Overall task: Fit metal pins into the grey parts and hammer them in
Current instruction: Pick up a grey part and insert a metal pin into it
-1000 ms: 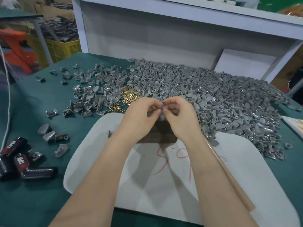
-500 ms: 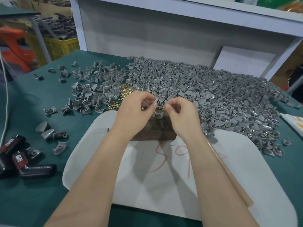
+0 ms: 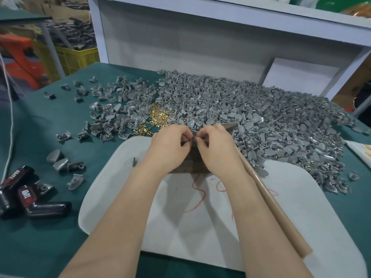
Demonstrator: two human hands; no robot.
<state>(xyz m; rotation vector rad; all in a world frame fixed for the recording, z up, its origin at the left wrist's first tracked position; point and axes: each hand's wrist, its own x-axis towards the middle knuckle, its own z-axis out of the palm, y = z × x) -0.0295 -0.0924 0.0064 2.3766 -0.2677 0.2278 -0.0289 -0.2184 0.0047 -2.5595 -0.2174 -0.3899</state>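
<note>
1. At the far end of the white board (image 3: 281, 217), our left hand (image 3: 170, 145) and right hand (image 3: 214, 149) have curled fingers whose tips meet. Together they pinch a small piece (image 3: 193, 139) just above the dark wooden block (image 3: 190, 164) on that end of the board. The piece is mostly hidden. We judge it to be a grey part receiving its pin.
2. The pin could slip from our fingertips and vanish into the heap of grey parts (image 3: 251, 117) just beyond the board.
3. If the pin is seated crooked, we expect it to bend under a blow, or the part to skip off the block.
4. The wooden handle (image 3: 277, 213), probably the hammer's, lies along the board's right side beside our right forearm. Taking it means one hand lets go, and the part may tip.
5. The brass pins (image 3: 158, 117) lie just beyond the board's far left corner.
6. Scattered grey parts (image 3: 60, 163) sit left of the board, with black tools (image 3: 30, 199) farther left. A yellow crate (image 3: 80, 57) stands well beyond.
7. The heap spills onto the board's far right edge and crowds both block and handle.
</note>
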